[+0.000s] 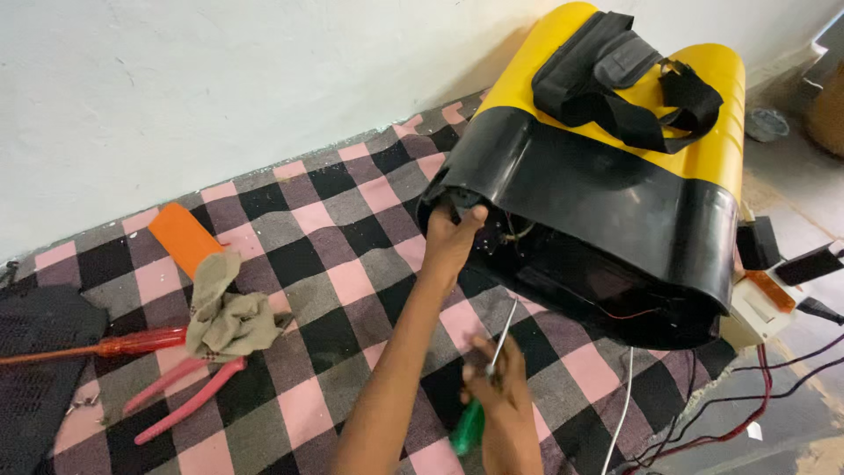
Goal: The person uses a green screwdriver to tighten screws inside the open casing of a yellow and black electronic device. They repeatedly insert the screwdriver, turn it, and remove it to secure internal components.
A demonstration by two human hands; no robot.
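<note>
The left hand (pixel 450 230) reaches up to the middle of the frame and grips the lower edge of the black base (pixel 607 211) of a yellow tank (pixel 703 97), fingers curled over the rim and closed on it. The tank lies on its side in the upper right, with black straps (pixel 615 75) bunched on its yellow face and its open underside turned toward the person, thin wires showing inside. The right hand (pixel 501 387) sits low in the frame, just right of centre, closed around a screwdriver (pixel 488 387) with a green handle; the metal shaft slants up toward the open base, its tip near the rim but not clearly touching. Everything rests on a pink, grey and black checked cloth (pixel 334 264). At the left lie a crumpled rag (pixel 227 312), red-handled pliers (pixel 189 396) partly under it, a second screwdriver with a clear red handle (pixel 132 343), and an orange flat piece (pixel 185 237) just above the rag. At the right edge a white power strip (pixel 756 308) sits beside the tank, with red, black and white cables (pixel 747 413) trailing to the lower right.
</note>
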